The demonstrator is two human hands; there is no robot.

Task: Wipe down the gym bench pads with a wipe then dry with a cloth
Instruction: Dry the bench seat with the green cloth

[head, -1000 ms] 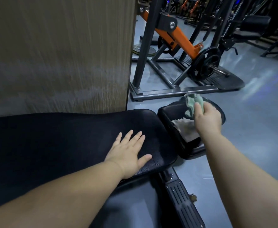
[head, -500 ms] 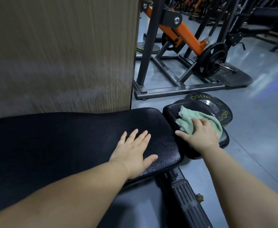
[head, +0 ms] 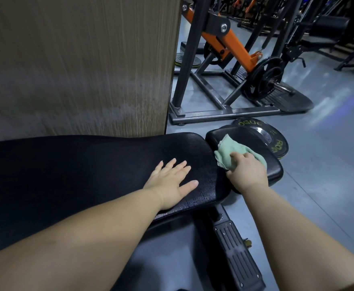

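1. Now the right hand (head: 246, 173) is down on the small seat pad (head: 275, 172). Its fingers are bent over the green cloth (head: 226, 153) and press it onto the pad. One second ago this hand held the cloth up in the air above the pad.
2. Since half a second ago, the cloth has slid toward the pad's left edge, close to the gap beside the long pad (head: 88, 164).
3. The white wipe that lay on the seat pad one second ago is not visible. I cannot tell if it is under the cloth.
4. The left hand (head: 169, 183) has not moved. It lies flat with the fingers spread on the long pad, well apart from the right hand.
5. I judge that drying has begun on the seat pad, and the long pad is not yet dried.
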